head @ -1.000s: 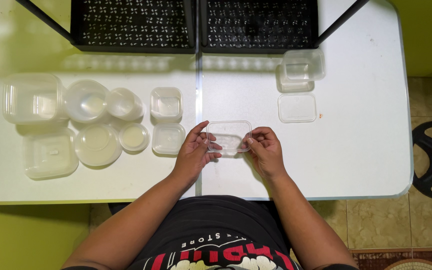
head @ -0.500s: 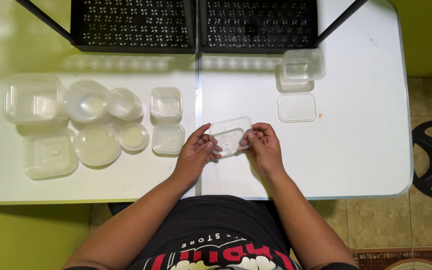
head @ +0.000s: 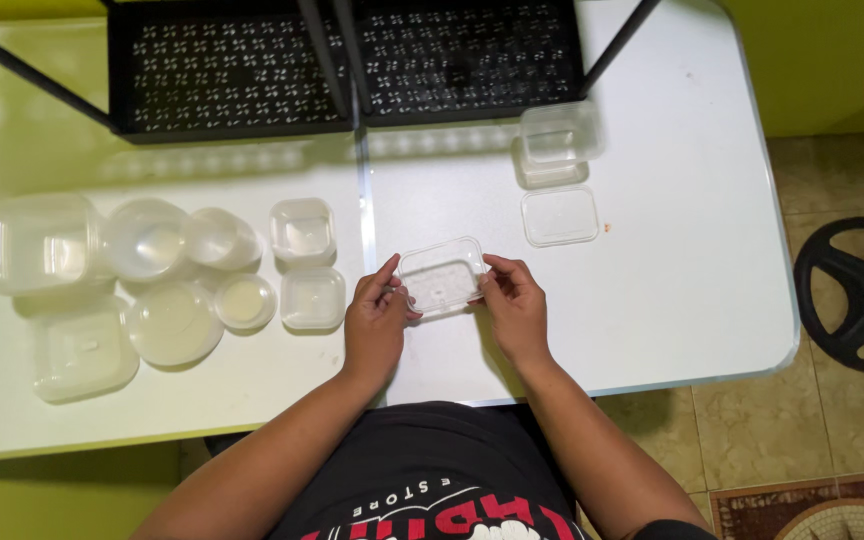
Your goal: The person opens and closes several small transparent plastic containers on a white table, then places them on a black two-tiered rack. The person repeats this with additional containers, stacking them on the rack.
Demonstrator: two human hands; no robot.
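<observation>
Above the white table (head: pixel 652 280), between both hands, a small clear rectangular container (head: pixel 441 277) is pinched at its short ends by the left hand (head: pixel 375 318) and the right hand (head: pixel 515 305).

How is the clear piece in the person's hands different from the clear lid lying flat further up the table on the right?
The held rectangular container is gripped at both ends by the left hand and right hand; the flat lid lies untouched on the white table. The held container looks tilted and lifted, the flat lid level. Both are clear plastic, rectangular, with rounded corners and of similar size.
</observation>
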